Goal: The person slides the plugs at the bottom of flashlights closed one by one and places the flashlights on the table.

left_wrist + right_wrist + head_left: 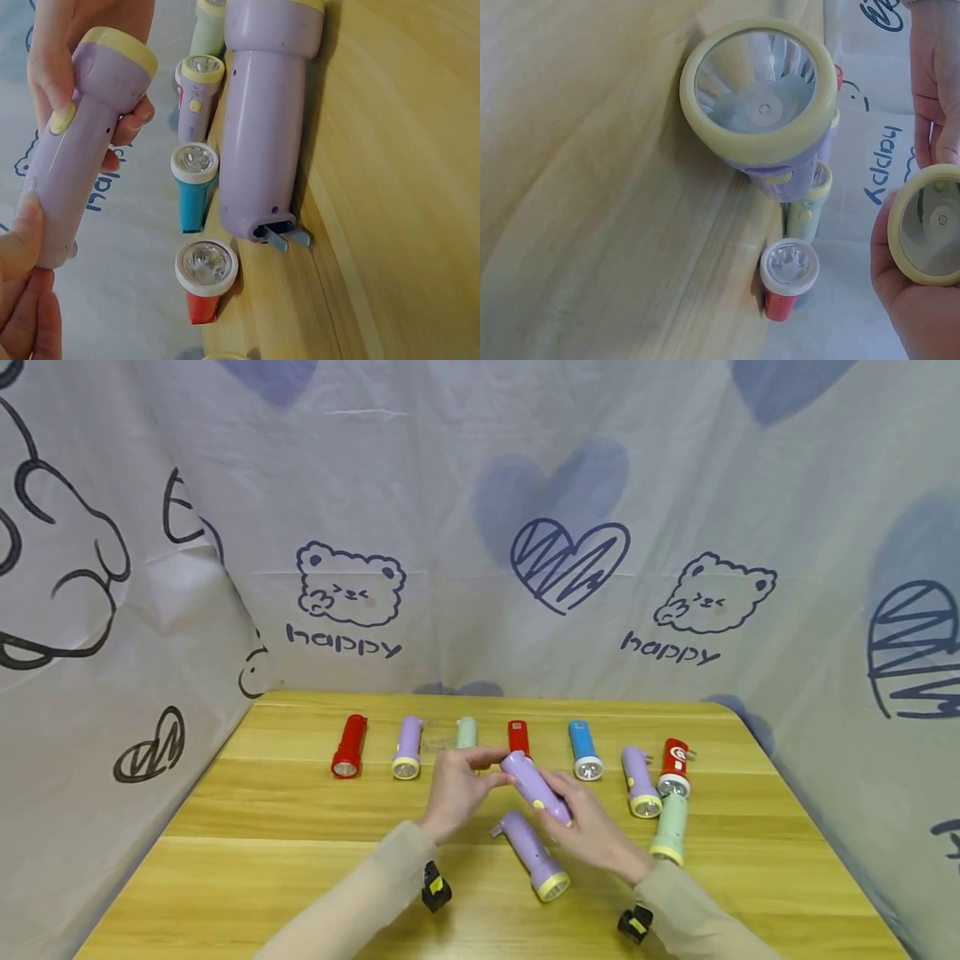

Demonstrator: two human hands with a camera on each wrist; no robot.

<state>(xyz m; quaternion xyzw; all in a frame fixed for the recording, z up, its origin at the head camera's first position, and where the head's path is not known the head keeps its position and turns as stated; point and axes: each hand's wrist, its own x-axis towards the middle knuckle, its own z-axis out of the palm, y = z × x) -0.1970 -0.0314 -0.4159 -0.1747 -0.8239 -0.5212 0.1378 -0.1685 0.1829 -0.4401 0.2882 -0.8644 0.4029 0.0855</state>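
A purple flashlight (534, 787) with a yellow rim is held up over the wooden table by both hands. My left hand (456, 787) pinches its tail end between thumb and fingers. Around the body near the head, my right hand (588, 827) grips it; in the left wrist view that thumb lies on the yellow switch (63, 118). The yellow-rimmed lens (939, 225) shows in the right wrist view. Below the hands, a second purple flashlight (528, 852) lies on the table, its metal plug prongs (279, 238) folded out from the tail.
Along the back of the table (300, 852) lie a red flashlight (349, 746), a purple one (408, 747), a mint one (467, 732), another red one (518, 737) and a blue one (582, 750). Purple, red and mint flashlights (672, 827) cluster at right. A printed curtain (450, 527) hangs behind.
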